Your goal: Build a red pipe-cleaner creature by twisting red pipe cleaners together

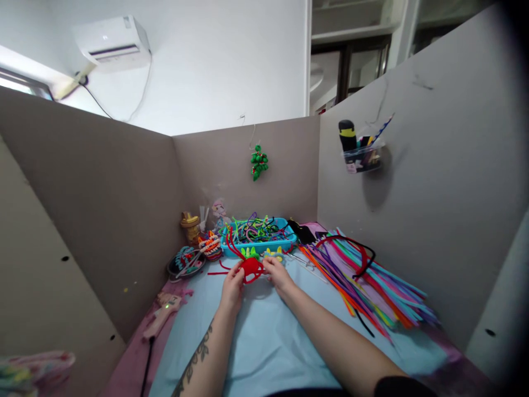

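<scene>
A red pipe-cleaner piece [251,267] with a rounded middle and several loose strands is held up between both hands, over the blue cloth [268,336]. My left hand [233,280] pinches its left side. On the right, my right hand [276,272] has its fingers closed at the piece's edge, seemingly on one of the red strands. Longer red strands rise up and to the left from the piece. Just behind it lie a green pipe-cleaner figure [249,252] and a yellow one [273,253].
Behind stands a blue basket [258,246] of pipe-cleaner scraps. Loose coloured pipe cleaners [363,281] spread at right, near scissors [308,263]. At left are a dark bowl [173,271], a woven orange-and-white piece [210,246] and a pink glue gun [163,315] with its cord. Grey panels [248,193] enclose the desk.
</scene>
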`<state>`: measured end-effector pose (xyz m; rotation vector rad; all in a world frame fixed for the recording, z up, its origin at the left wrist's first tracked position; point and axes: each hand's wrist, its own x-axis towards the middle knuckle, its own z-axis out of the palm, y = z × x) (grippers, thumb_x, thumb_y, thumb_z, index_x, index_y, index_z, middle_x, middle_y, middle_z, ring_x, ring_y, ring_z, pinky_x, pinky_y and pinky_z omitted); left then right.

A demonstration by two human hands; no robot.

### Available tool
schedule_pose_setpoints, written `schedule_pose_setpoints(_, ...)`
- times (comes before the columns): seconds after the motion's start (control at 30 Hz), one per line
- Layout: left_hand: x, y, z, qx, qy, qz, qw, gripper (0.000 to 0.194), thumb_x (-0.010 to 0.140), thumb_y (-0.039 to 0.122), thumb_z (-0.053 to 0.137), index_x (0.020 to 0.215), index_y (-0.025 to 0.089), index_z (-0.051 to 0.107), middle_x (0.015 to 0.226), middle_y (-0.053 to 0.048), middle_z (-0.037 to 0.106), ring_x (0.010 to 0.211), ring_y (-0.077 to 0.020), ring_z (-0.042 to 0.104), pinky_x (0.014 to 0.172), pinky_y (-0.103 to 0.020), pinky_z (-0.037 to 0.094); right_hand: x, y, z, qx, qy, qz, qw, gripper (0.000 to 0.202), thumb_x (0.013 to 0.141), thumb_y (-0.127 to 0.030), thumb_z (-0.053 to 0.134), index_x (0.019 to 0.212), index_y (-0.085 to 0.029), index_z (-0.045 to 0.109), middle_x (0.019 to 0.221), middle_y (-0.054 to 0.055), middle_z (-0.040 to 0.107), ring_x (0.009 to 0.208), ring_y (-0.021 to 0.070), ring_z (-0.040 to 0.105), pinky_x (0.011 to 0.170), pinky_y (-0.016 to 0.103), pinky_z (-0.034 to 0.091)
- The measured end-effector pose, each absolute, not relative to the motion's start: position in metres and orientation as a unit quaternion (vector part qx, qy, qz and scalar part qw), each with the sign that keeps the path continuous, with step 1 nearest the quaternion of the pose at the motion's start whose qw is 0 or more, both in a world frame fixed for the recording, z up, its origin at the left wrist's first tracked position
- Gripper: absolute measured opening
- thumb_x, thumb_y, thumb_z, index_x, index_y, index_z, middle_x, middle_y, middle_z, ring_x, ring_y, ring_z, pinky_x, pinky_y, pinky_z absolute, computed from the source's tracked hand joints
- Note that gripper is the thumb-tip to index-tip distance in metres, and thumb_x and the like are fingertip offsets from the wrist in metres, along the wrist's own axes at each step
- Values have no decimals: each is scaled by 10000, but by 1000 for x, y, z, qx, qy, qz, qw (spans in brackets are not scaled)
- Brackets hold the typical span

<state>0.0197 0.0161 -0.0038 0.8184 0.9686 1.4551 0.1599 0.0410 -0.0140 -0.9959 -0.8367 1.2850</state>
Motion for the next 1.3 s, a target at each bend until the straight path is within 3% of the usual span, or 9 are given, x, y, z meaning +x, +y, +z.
schedule_pose_setpoints(0.1, 14, 19, -6, 398, 420, 606, 545, 634, 550, 380, 748, 1117, 141, 594, 665, -13, 631, 402, -35, 400, 389, -178, 225, 162, 42, -15, -387, -358, 642, 557, 291, 590, -401, 684, 770, -200, 574, 503, -63, 512, 392, 60, 367, 407, 190, 174)
schedule_pose_setpoints(0.17, 11, 20, -7, 427, 429, 598, 525, 625, 566, 402, 736, 1115, 137, 597, 607, 8, 591, 389, -26, 347, 376, -175, 198, 163, 41, -15, -354, -335, 696, 527, 307, 579, -335, 707, 818, -213, 558, 489, -79, 491, 364, 46, 333, 403, 182, 154)
schedule_pose_setpoints(0.33, 10, 21, -9, 417, 408, 625, 518, 608, 588, 384, 731, 1120, 144, 559, 599, 40, 520, 460, -45, 426, 434, -164, 314, 165, 39, -16, -287, -263, 759, 522, 386, 538, -160, 713, 870, -235, 530, 556, -81, 528, 388, 40, 366, 412, 169, 212)
schedule_pose_setpoints(0.5, 13, 21, -12, 338, 380, 638, 578, 553, 564, 291, 766, 1052, 204, 522, 788, 3, 586, 641, -88, 581, 614, -212, 453, 165, 42, -18, -265, -240, 735, 577, 372, 554, -138, 686, 869, -258, 530, 565, -82, 532, 410, 62, 397, 446, 197, 286)
schedule_pose_setpoints(0.73, 16, 16, -8, 303, 349, 583, 668, 422, 598, 213, 755, 968, 169, 556, 849, -65, 664, 688, -141, 630, 644, -259, 487, 163, 40, -18, -270, -268, 718, 583, 385, 577, -178, 690, 919, -272, 541, 603, -61, 576, 448, 88, 450, 466, 213, 311)
schedule_pose_setpoints(0.9, 12, 20, -9, 326, 326, 599, 654, 455, 586, 156, 755, 1014, 135, 603, 927, -86, 673, 747, -136, 629, 665, -225, 479, 159, 37, -17, -295, -273, 715, 571, 391, 617, -306, 676, 980, -278, 533, 817, -9, 651, 614, 148, 571, 505, 239, 368)
schedule_pose_setpoints(1.1, 13, 18, -8, 325, 348, 615, 629, 495, 571, 162, 767, 1039, 129, 609, 807, -69, 684, 677, -131, 630, 637, -225, 470, 160, 35, -13, -347, -431, 530, 643, 402, 564, -347, 739, 936, -245, 626, 1094, 33, 605, 987, 216, 546, 782, 307, 432)
schedule_pose_setpoints(1.3, 17, 14, -5, 365, 328, 590, 641, 590, 513, 193, 799, 1068, 120, 610, 824, -85, 686, 742, -150, 627, 696, -244, 455, 158, 35, -9, -315, -481, 506, 643, 310, 628, -453, 683, 804, -198, 693, 1056, 83, 647, 1016, 250, 558, 897, 381, 399)
